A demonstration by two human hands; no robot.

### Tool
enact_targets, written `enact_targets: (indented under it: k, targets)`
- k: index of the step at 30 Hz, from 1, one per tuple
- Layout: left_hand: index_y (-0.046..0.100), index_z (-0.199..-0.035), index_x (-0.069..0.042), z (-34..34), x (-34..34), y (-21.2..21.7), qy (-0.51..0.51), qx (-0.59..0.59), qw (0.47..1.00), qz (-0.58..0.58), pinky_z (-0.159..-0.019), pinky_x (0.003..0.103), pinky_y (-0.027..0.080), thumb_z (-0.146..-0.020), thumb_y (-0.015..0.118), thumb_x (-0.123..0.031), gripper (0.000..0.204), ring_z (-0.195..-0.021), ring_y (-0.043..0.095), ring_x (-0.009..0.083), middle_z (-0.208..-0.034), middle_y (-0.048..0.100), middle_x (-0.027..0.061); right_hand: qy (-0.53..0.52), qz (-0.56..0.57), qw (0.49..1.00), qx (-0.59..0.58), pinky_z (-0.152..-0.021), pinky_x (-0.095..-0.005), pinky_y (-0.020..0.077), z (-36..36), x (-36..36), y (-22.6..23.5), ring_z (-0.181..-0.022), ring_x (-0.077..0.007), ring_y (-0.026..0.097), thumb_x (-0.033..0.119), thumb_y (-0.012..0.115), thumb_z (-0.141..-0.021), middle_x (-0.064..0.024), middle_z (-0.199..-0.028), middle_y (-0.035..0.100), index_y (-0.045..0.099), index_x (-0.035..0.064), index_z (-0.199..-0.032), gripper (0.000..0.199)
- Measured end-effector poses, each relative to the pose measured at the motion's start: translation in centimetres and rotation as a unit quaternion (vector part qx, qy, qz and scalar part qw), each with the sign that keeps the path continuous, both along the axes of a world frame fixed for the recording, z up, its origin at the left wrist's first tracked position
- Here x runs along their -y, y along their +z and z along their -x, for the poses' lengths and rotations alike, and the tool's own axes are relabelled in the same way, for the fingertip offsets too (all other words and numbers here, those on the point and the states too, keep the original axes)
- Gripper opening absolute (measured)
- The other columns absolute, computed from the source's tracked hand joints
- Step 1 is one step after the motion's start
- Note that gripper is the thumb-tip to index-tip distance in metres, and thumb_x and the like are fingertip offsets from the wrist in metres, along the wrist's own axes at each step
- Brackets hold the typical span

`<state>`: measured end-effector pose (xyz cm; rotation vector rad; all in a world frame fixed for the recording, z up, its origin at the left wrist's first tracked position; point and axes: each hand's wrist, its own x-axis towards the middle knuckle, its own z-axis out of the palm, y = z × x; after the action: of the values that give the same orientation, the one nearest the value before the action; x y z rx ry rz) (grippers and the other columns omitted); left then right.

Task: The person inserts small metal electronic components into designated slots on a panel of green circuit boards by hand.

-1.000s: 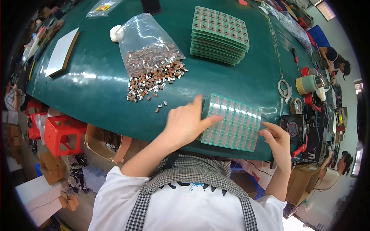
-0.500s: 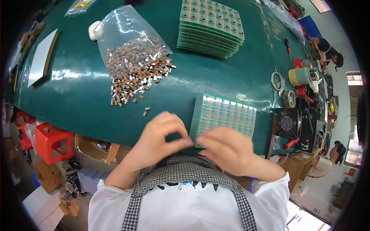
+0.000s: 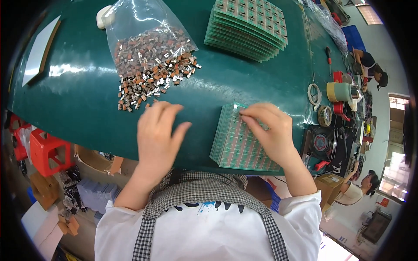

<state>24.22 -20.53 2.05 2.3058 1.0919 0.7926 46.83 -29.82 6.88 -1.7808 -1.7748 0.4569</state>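
My right hand (image 3: 272, 130) is over the near stack of green circuit board panels (image 3: 237, 150). Its thumb and forefinger pinch a small electronic component (image 3: 241, 113) at the top panel's far left corner. To the left, my left hand (image 3: 156, 135) is held above the green table with thumb and fingers apart and nothing visible in it. Just beyond its fingertips lies a loose pile of small silver and orange-brown components (image 3: 150, 87). They spill from the mouth of a clear plastic bag (image 3: 143, 21).
A taller stack of board panels (image 3: 248, 28), with small dark parts on top, stands at the back. At left lies a white board (image 3: 41, 52); at right are tape rolls (image 3: 324, 115), a green-and-yellow container (image 3: 342, 92) and a fan (image 3: 322, 141). Red stools (image 3: 50, 150) stand below left.
My hands have parted from near each other at the table's front edge. The left has reached up toward the pile; the right has moved to the panel's far left corner.
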Motion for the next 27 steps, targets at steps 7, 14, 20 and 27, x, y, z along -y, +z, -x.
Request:
enact_targets:
  k: [7, 14, 20, 27]
  targets:
    - [0.062, -0.093, -0.003, 2.0, -1.0, -2.7, 0.025, -0.100, 0.995, 0.017, -0.078, 0.039, 0.044, -0.075, 0.071, -0.004, 0.021, -0.085, 0.056, 0.0297, -0.087, 0.055, 0.0101, 0.030, -0.025, 0.995, 0.089, -0.070, -0.0382, 0.0529, 0.0, -0.8, -0.3, -0.083, -0.0297, 0.064, 0.000, 0.068, -0.077, -0.0106, -0.091, 0.064, 0.066, 0.0034, -0.092, 0.015]
    - [0.062, -0.093, -0.004, 0.8, -0.6, -1.2, -0.043, 0.058, 0.993, 0.094, -0.074, 0.035, 0.048, -0.076, 0.071, -0.001, 0.018, -0.082, 0.061, 0.0239, -0.088, 0.062, 0.0081, 0.066, -0.018, 0.992, 0.109, -0.069, -0.0376, 0.0533, -0.3, -0.8, 0.0, -0.082, -0.0299, 0.064, -0.001, 0.067, -0.076, -0.0105, -0.091, 0.064, 0.065, 0.0022, -0.093, 0.018]
    - [0.062, -0.104, -0.004, -1.2, 1.3, 0.3, -0.177, 0.230, 0.942, 0.168, -0.064, 0.031, 0.051, -0.074, 0.076, -0.004, 0.034, -0.071, 0.064, 0.0221, -0.080, 0.065, 0.0072, 0.058, -0.068, 0.977, 0.191, -0.063, -0.0335, 0.0535, 0.8, 0.1, -0.4, -0.081, -0.0250, 0.065, 0.000, 0.067, -0.067, -0.0078, -0.093, 0.065, 0.066, 0.0036, -0.097, 0.030]
    - [0.061, -0.104, -0.004, -1.8, 2.0, 0.3, -0.232, 0.289, 0.916, 0.155, -0.060, 0.031, 0.049, -0.072, 0.079, -0.007, 0.037, -0.068, 0.062, 0.0227, -0.080, 0.065, 0.0077, 0.151, -0.115, 0.981, 0.029, -0.064, -0.0315, 0.0547, 2.7, 1.1, 0.7, -0.081, -0.0232, 0.066, 0.004, 0.071, -0.064, -0.0080, -0.095, 0.065, 0.067, 0.0031, -0.099, 0.035]
